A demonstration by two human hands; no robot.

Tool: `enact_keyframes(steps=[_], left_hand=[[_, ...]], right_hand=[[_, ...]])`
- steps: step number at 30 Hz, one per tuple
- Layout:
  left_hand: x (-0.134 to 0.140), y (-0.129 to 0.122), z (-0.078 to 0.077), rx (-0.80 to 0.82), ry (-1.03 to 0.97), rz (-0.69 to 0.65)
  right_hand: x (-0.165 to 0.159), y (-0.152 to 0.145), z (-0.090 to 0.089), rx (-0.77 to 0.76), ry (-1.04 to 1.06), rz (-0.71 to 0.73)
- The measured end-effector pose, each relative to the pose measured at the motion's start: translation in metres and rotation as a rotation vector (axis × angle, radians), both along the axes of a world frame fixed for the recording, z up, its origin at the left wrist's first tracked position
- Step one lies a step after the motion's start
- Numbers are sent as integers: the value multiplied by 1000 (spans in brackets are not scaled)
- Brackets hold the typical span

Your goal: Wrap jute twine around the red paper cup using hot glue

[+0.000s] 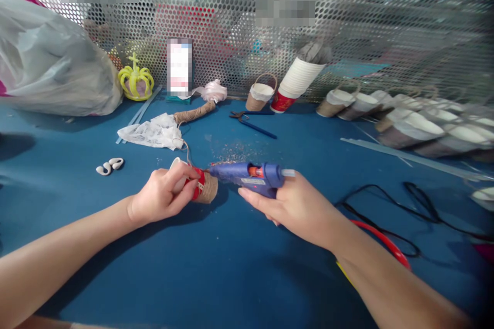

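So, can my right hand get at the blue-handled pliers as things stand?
Probably not right away: your right hand is gripping the blue glue gun, so it would likely have to put that down first. Otherwise, the way to the pliers looks open.

I'm in what looks like a craft workshop — glue gun (241, 172), pliers (258, 128) and clustered cup baskets (411, 131) at my blue bench (231, 267).

- I'm seeing a bare left hand (165, 193) joining a smooth, bare left forearm (69, 252).
- I'm viewing a bare right hand (301, 208), its uncovered right forearm (389, 272) widening toward the view's edge.
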State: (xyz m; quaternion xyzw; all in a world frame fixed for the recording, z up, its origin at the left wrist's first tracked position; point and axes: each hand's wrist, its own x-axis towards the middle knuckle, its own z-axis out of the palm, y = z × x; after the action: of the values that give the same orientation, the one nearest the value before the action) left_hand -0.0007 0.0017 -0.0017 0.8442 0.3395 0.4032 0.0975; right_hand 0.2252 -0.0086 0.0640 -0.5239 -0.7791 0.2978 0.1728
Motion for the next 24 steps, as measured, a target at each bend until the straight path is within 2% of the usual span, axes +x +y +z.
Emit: enact_keyframes(steps=[6, 12, 14, 17, 20, 24], left_hand=[[-1, 0, 0, 1, 16, 23], [0, 0, -1, 10, -8, -5], [-1, -1, 0, 8, -9, -12], [-1, -1, 0, 1, -14, -32], [-1, -2, 1, 11, -12, -48], [-1, -3, 1, 50, 6, -48]], right_hand=[[-1, 2, -2, -106, 28, -61], [6, 9, -5, -267, 181, -61], [13, 17, -8, -246, 256, -114], [22, 34, -14, -146, 370, -269], [27, 52, -21, -105, 266, -360], [29, 74, -35, -105, 105, -404]])
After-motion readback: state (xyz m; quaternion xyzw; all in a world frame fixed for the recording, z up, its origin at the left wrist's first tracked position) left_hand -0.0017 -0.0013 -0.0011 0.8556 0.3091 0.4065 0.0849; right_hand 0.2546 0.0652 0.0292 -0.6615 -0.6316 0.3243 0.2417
